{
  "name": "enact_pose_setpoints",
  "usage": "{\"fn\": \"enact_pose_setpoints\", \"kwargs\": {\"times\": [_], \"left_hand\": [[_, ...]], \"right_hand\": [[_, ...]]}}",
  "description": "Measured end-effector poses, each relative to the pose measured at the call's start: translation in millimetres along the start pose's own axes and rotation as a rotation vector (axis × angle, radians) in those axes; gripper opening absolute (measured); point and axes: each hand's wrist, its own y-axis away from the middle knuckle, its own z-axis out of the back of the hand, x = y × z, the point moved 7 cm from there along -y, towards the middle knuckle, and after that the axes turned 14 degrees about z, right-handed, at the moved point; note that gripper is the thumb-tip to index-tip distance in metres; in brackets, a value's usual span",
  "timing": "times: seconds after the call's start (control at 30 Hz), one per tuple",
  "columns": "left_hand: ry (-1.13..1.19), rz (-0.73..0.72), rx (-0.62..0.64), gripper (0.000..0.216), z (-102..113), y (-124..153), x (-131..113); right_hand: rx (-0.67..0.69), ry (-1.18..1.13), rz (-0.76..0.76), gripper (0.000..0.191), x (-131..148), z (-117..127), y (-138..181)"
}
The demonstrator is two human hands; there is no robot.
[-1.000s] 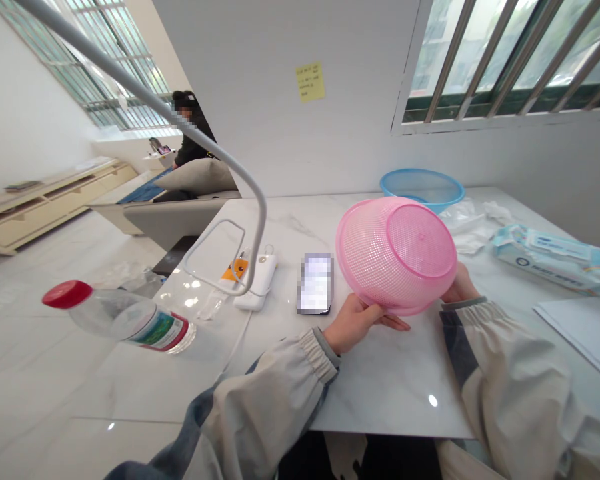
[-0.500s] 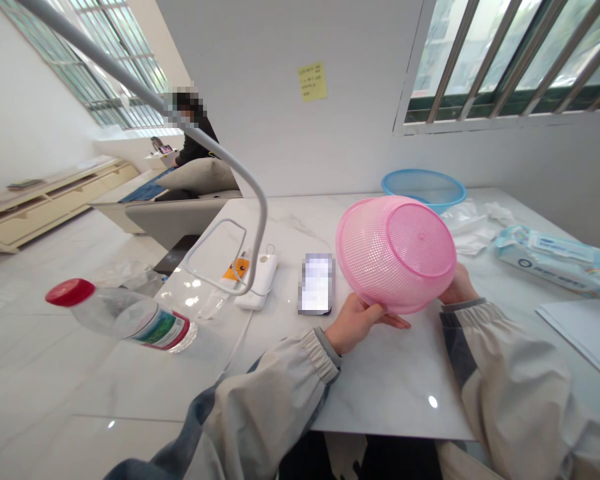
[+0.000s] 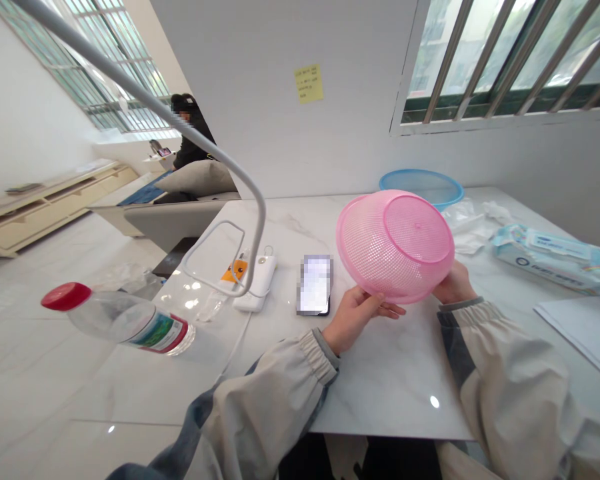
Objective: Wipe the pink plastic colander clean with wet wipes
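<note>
A pink mesh basket [image 3: 370,233] is held above the white table, tipped so that its round base faces up and to the right. My left hand [image 3: 357,313] grips its lower rim, thumb on the outside and fingers beneath. On the basket's right side, my right hand [image 3: 455,285] holds the edge; the basket hides most of its fingers. A phone [image 3: 314,285] with a lit, blurred screen lies on the table to the left of my left hand. Behind the pink basket stands a blue mesh basket [image 3: 425,183], partly covered by it.
Wet wipes [image 3: 555,260], crumpled clear plastic [image 3: 467,227] and white paper [image 3: 580,333] lie at the right. Leftward are a white power bank [image 3: 257,283], a clear bottle [image 3: 130,320] and a bent grey stand [image 3: 220,150]. A person [image 3: 193,137] sits in the background.
The pink basket has risen slightly and turned a little in my hands, its base facing somewhat more to the side. Both hands keep their hold.
</note>
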Motion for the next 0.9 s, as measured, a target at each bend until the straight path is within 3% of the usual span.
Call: {"fn": "enact_pose_setpoints", "kwargs": {"times": [0.13,0.23,0.53,0.9], "left_hand": [[0.083,-0.110,-0.089,0.054,9,2,-12],[0.018,-0.145,-0.082,0.059,8,2,-15],[-0.111,-0.124,0.053,0.058,-2,3,-4],[-0.188,-0.123,0.007,0.060,0,7,-8]], "right_hand": [[-0.013,0.045,0.029,0.025,4,14,-6],[0.024,0.083,0.024,0.027,3,19,-6],[-0.030,0.086,0.005,0.026,-1,21,-5],[-0.017,0.099,0.061,0.031,10,16,3]]}}
